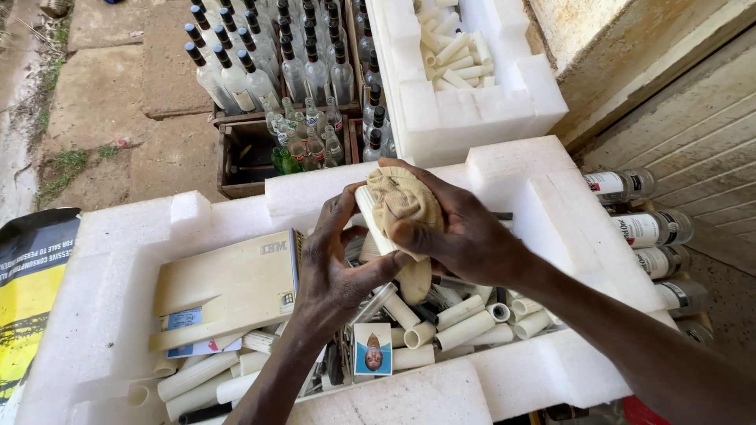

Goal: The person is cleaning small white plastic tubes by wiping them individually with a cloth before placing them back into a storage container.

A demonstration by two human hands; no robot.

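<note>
Both my hands hold a pale cream carved piece [400, 206] with a ridged, rounded top, above the middle of a white foam box [520, 185]. My left hand [335, 264] grips its left side and lower end. My right hand [461, 232] wraps over its right side, thumb across the front. Under the hands the box holds several cream cylinders [465, 319], a small photo card [372, 349] and a flat cream cardboard box [228, 287].
A second white foam box [465, 110] with cream cylinders stands behind. Wooden crates [244, 157] of clear capped bottles [260, 55] sit at the back left. More bottles [650, 228] lie on the right beside a wall. A black and yellow bag [27, 283] is at left.
</note>
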